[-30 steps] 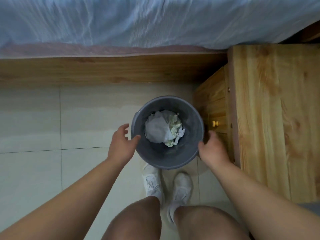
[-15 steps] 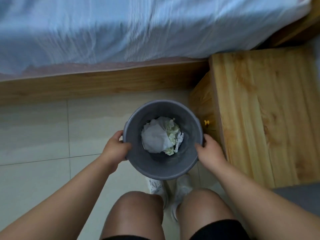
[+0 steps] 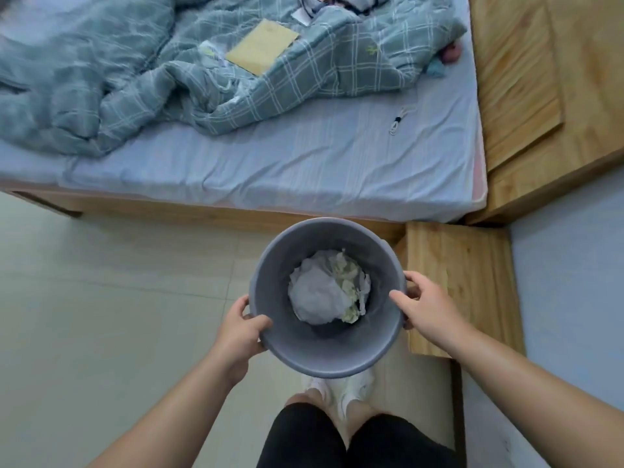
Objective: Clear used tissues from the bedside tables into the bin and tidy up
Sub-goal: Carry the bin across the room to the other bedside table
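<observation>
A round grey bin [image 3: 324,349] is held up off the floor in front of me, over my feet. My left hand [image 3: 241,331] grips its left rim with the thumb inside. My right hand [image 3: 423,307] grips the right rim the same way. Crumpled white and yellowish tissues [image 3: 329,292] lie at the bottom of the bin. A bare wooden bedside table [image 3: 462,285] stands just right of the bin, below it.
A bed [image 3: 304,163] with a pale blue sheet and a rumpled green checked duvet [image 3: 169,72] runs across the top. A yellow envelope [image 3: 261,45] and a small cord [image 3: 398,121] lie on it. A wooden headboard [image 3: 526,79] stands at right. Tiled floor [image 3: 101,315] lies left.
Both hands closed on the bin's rim and lifted it off the floor. My view rose from a crouch, so the bed top now shows.
</observation>
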